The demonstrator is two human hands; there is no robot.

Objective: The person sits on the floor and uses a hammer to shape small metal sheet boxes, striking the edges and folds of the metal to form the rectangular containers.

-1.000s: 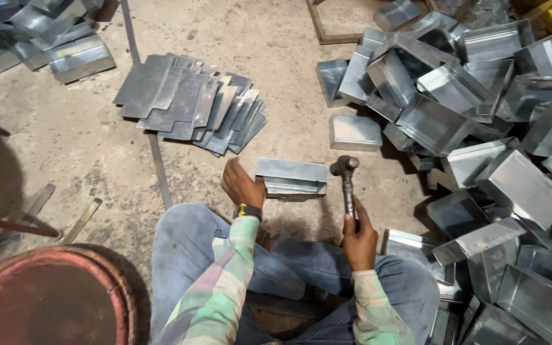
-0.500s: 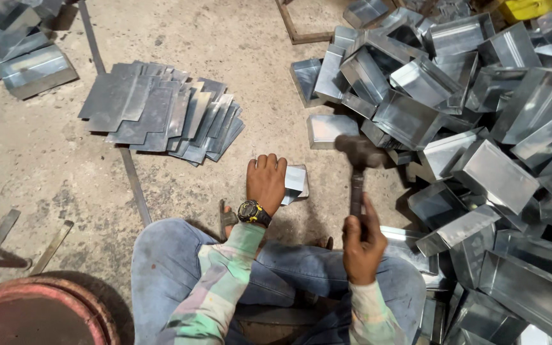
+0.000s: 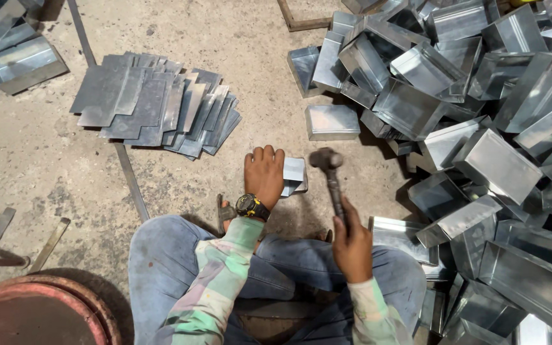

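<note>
Concrete floor is bearing a small folded grey sheet-metal piece (image 3: 294, 175), pinned by the flat, open left hand (image 3: 264, 175); the right hand (image 3: 351, 246), fist closed round a dark-headed hammer (image 3: 331, 179), is hovering at three o'clock, risking struck fingers.

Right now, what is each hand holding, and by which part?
The right hand grips a hammer low on its handle, head raised. The left hand lies flat on a small folded metal sheet, pressing rather than gripping it.

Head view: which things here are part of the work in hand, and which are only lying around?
In use: left hand pressing the metal piece; right hand gripping the hammer.

Lying about: flat sheets, pile of trays, single tray, red drum.
</note>
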